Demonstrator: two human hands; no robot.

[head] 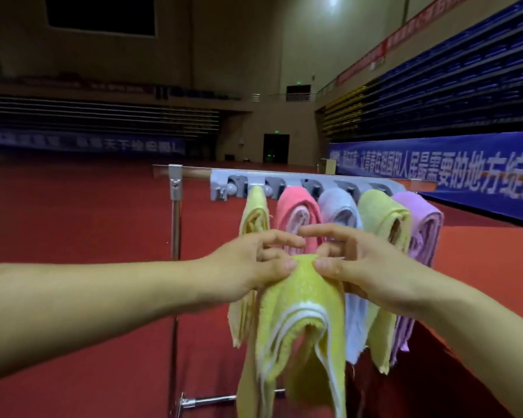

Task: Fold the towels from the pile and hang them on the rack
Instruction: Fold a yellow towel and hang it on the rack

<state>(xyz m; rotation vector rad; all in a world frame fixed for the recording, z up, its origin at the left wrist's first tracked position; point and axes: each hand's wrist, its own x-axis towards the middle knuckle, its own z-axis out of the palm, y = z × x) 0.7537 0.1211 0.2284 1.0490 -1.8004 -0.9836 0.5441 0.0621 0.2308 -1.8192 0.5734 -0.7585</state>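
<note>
Head view shows a metal rack (175, 206) on a red floor (73, 221), its grey clip bar (302, 184) already carrying five folded towels: pale yellow (255, 215), pink (296, 212), pale blue (338, 209), yellow-green (381, 218) and lilac (423, 224). In front of them hangs the bright yellow towel (299, 315), doubled over so its white-striped edges fall in a loop below the hands.

The step looks like offering this towel's folded peak to a clip, probably the free one at the bar's left end. To do it well, the peak should stay bunched tight and narrow, go up squarely into the clip's mouth, and be let go only once it bites; the hanging tails should fall evenly, without dragging a neighbour loose.

Both forearms reach forward, nearly level. The left hand (254, 267) and right hand (354, 267) meet at the peak, each pinching it between thumb and lower fingers, index fingers extended above and nearly touching.
</note>
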